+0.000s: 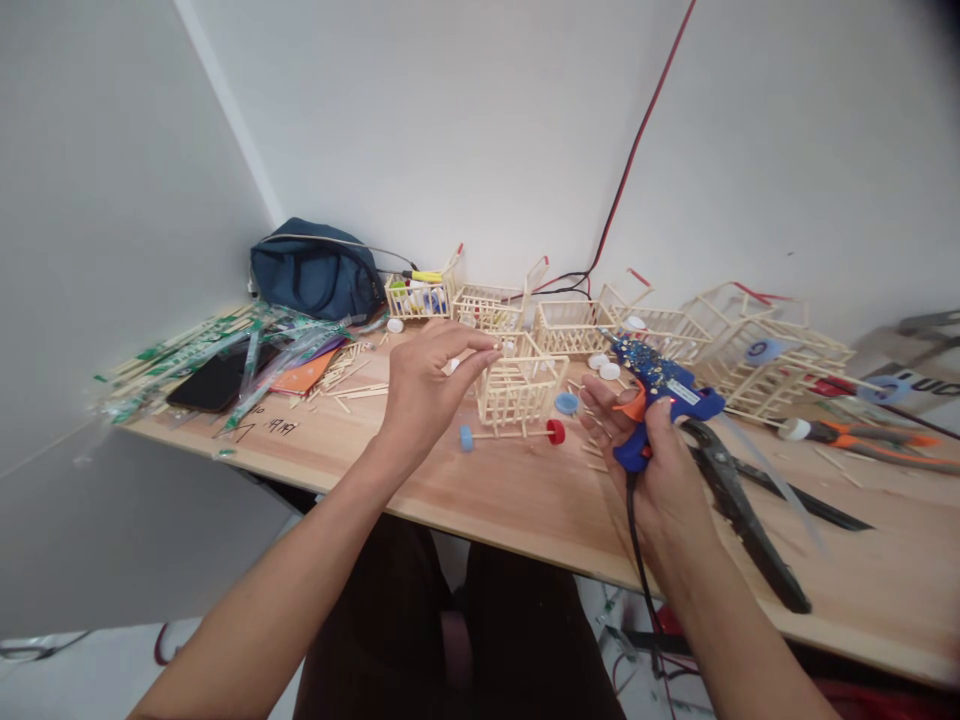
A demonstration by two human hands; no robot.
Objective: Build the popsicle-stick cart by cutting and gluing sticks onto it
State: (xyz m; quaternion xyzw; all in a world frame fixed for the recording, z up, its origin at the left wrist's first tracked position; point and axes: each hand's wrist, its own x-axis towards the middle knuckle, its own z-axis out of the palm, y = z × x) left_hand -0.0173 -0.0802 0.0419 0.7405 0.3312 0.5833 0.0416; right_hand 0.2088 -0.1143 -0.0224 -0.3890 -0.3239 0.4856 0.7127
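My right hand (664, 470) is wrapped round a blue glue gun (649, 375) with an orange trigger, its nozzle pointing up and to the left. Thumb and fingertip of my left hand (431, 385) are pinched together above a small cart of wooden sticks (521, 390); whatever lies between them is too small to make out. In front of that cart, a stick axle carries a light blue bottle cap (466, 438) at its left end and a red bottle cap (555, 432) at its right. A loose blue cap (567, 403) lies beside the cart.
Several more stick carts (574, 328) line the wall. At left are a dark blue pouch (319, 265), a black phone (214, 375), wrapped sticks (180, 345) and loose sticks (341, 370). Right of the glue gun lie a black-handled tool (750, 520) and orange-handled pliers (870, 437).
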